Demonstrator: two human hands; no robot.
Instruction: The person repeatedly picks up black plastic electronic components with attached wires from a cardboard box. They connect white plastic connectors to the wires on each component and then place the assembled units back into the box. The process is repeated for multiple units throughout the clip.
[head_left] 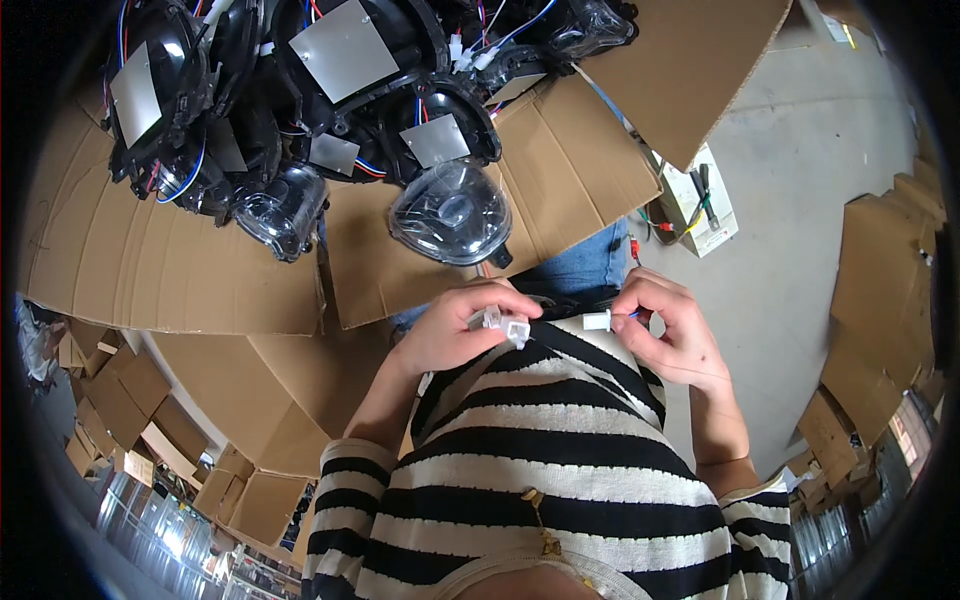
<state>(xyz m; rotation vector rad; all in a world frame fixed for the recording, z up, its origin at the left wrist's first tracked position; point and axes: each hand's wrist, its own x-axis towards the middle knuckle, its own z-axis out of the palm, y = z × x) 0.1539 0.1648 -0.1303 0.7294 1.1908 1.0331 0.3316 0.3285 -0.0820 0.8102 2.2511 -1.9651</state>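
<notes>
Close to my body, my left hand [468,318] is closed around a white plastic wire connector [515,330], its end pointing to the right. A short gap away, my right hand [668,325] pinches a smaller white connector [597,321] between thumb and fingers, with a bit of blue wire showing behind it. The two connectors are apart. Just beyond my left hand, a headlight-like lamp housing with a clear plastic lens [452,212] lies on a cardboard flap. Where the wires run behind my hands is hidden.
Several black lamp housings [345,60] with silver plates and coloured wires are piled at the upper left. Cardboard flaps [570,165] spread beneath them. A white box [700,205] with a dark-handled tool stands on the grey floor [790,170]. More cardboard [880,300] lies at the right.
</notes>
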